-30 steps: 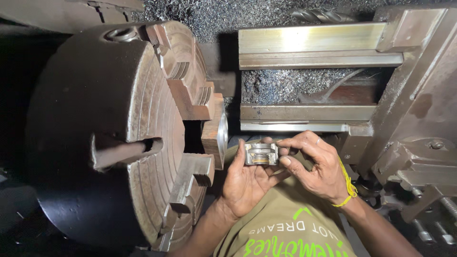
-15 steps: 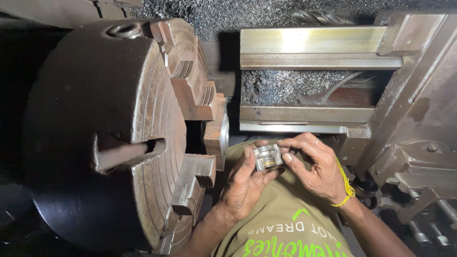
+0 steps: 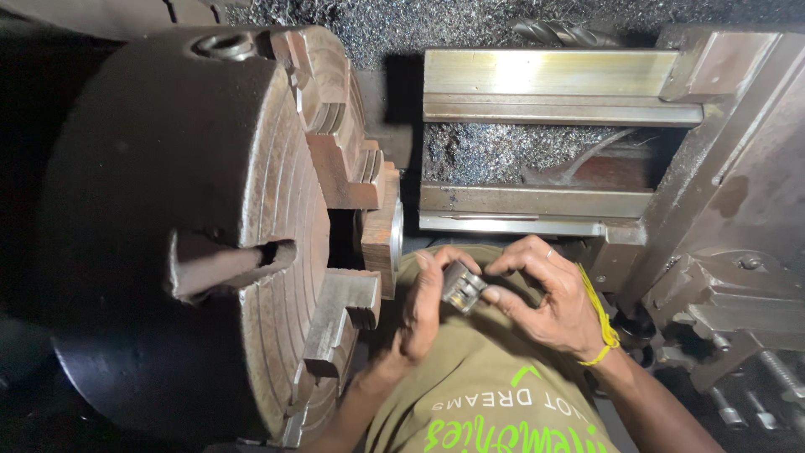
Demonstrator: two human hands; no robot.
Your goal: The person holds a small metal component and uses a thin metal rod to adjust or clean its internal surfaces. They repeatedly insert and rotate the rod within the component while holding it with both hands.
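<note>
Rust-brown cast iron made up the large lathe chuck [image 3: 210, 243], which filled the left half of the view from about 7 to 11 o'clock; its stepped jaws stood out from the face toward the centre, and one slot in the rim gaped open at 9 o'clock. A round workpiece [image 3: 387, 239] sat clamped between the jaws, just right of the chuck face. Below centre, at about 6 o'clock, the left hand [image 3: 426, 306] and the right hand [image 3: 549, 306] met around a small grey metal block [image 3: 462, 287]. The left hand's fingertips pinched the block's left side; the right hand's fingertips gripped its right side, so both hands were closed on it. The block was held tilted, just right of the chuck's lower jaw and clear of it, above the person's olive shirt [image 3: 495, 394]. A yellow wristband [image 3: 602, 323] circled the right wrist. At 12 to 2 o'clock lay the lathe bed rails [image 3: 545, 84], with grey metal swarf [image 3: 486, 151] between them. The carriage [image 3: 729, 285] occupied 3 to 4 o'clock.
</note>
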